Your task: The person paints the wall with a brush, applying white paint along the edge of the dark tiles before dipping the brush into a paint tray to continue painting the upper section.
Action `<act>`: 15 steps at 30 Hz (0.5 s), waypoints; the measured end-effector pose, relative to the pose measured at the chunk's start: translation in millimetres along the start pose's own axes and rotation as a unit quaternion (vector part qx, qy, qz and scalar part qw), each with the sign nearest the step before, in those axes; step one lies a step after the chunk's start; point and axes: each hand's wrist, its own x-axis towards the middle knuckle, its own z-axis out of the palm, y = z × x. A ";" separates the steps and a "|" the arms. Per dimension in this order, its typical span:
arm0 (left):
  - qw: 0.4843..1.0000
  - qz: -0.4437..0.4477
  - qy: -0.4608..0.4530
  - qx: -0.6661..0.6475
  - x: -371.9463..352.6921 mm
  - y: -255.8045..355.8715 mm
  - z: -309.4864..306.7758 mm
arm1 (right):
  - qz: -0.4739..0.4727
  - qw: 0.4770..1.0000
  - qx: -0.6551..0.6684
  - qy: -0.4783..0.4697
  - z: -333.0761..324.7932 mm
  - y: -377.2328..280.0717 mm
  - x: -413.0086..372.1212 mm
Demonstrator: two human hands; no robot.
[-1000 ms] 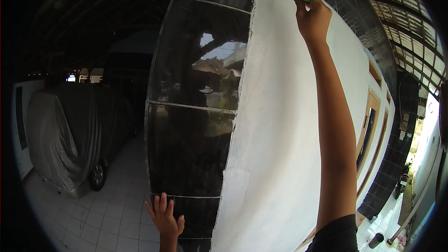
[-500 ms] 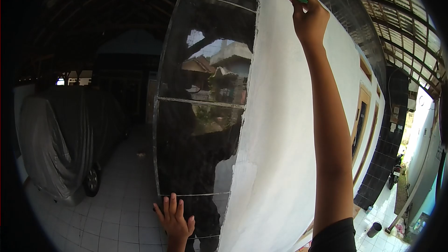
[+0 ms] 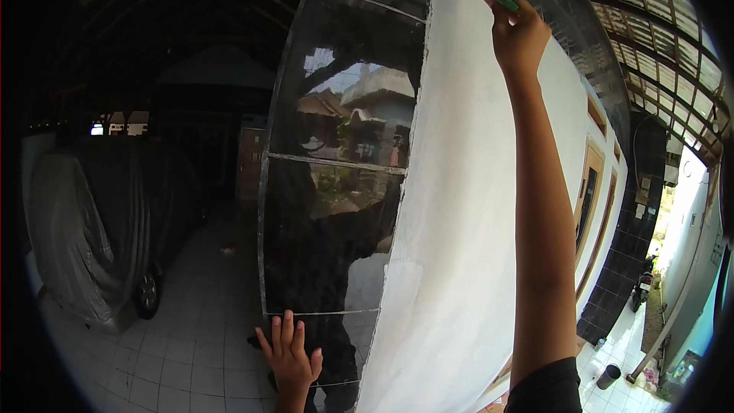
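High up on the right, my right hand (image 3: 521,34) grips a paintbrush (image 3: 501,0) by its green handle. The brush's bristles point left, at the upper part of the white wall (image 3: 466,145), close to its edge with the black tiles. My left hand (image 3: 290,352) lies with spread fingers on the glossy black tiles (image 3: 329,237), low down near a pale grout line. The tiles mirror a house and a dark figure. A rough white paint edge runs down where wall and tiles meet.
A covered car (image 3: 99,229) stands at left on the tiled floor (image 3: 176,352). Farther along the white wall is a wooden-framed window (image 3: 589,191). At lower right are a dark bucket (image 3: 608,376) and a motorbike (image 3: 644,287), under a corrugated roof (image 3: 650,0).
My right hand and the paintbrush have shifted slightly right and down, and the bristles sit farther from the tile edge. The left hand keeps its place on the tiles.
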 end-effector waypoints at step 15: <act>1.000 0.003 0.006 0.004 -2.4 -1.9 4.2 | -0.058 0.998 -0.007 -0.021 -2.9 -10.1 -3.5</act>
